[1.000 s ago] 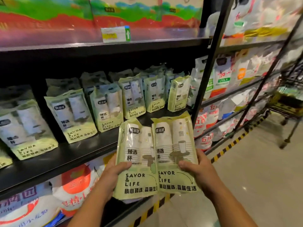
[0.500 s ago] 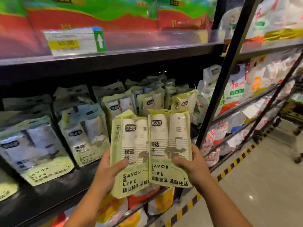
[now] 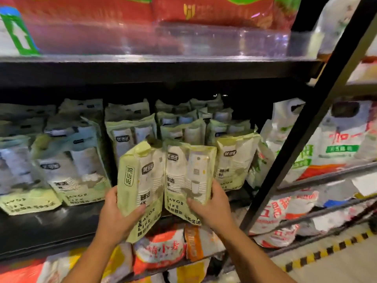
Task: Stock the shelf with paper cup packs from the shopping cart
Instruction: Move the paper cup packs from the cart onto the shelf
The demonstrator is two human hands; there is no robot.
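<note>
Two paper cup packs are held upright and side by side in front of the black shelf (image 3: 51,227), their inner edges touching. The left hand (image 3: 116,217) grasps the left pack (image 3: 140,180) at its lower outer corner, thumb across the front. The right hand (image 3: 212,209) grasps the right pack (image 3: 189,174) the same way from the other side, thumb lying on the printed base.

Each pack is a pale green plastic bag with a crimped top. Its clear front shows two columns of stacked white cups. A small black label sits near the top, dark Chinese characters run down the middle, and "SAVOR & LIFE" is printed on the green band at the bottom. The right pack also carries a drawing of a cup. The left pack is turned slightly, so its side gusset with a vertical logo faces the camera.

Both packs hang just above the shelf's front edge, close before the stocked packs (image 3: 77,170) of the same kind, which stand in rows running back into the dark. To the right, a slanted black post (image 3: 295,139) divides this bay from white bags (image 3: 336,139) with red and green print. Red and orange bags (image 3: 161,250) lie on the shelf below.
</note>
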